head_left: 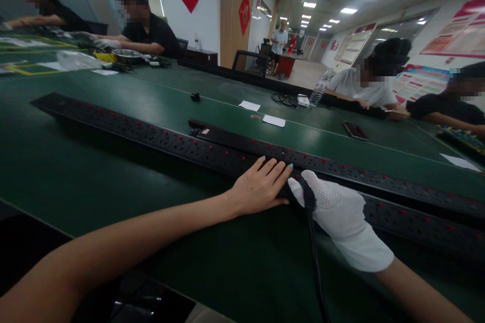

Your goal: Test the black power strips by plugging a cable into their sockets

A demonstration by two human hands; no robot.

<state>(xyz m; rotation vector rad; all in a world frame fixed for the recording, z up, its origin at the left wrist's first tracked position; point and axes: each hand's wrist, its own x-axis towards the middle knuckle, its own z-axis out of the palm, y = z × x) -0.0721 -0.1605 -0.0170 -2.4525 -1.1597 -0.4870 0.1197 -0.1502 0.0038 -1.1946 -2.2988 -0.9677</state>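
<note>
A long black power strip (125, 128) with several red-marked sockets runs across the green table (76, 181). My bare left hand (259, 187) lies flat on the strip with its fingers stretched out. Right beside it, my right hand (337, 212) in a white glove is closed on a black plug (307, 193), pressing it against the strip. The plug's black cable (315, 262) trails down toward me. A second black strip (341, 164) lies just behind the first.
White paper slips (273, 120), a phone (355, 130), a water bottle (317, 92) and a small black part (195, 96) lie farther back. Several seated people work at the left and right sides of the table. A person stands in the far corridor.
</note>
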